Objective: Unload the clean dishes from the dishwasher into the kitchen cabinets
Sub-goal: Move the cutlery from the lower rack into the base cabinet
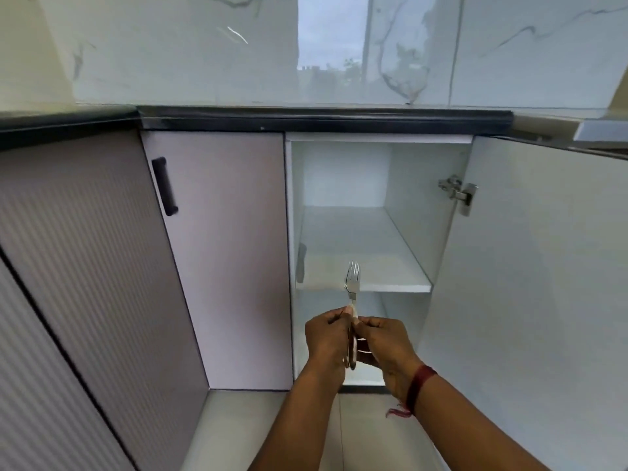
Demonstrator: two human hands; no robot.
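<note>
Left hand (327, 338), fingers (332, 316) curled, pinches the handles of a small bundle of forks (353, 278). Right hand (385, 345) curls round the same handles. Tines point up, in front of the open cabinet's (411, 198) white shelf (390, 283).

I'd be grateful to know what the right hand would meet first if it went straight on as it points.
The right hand's cutlery would likely touch the shelf edge first; depth is unclear.
</note>
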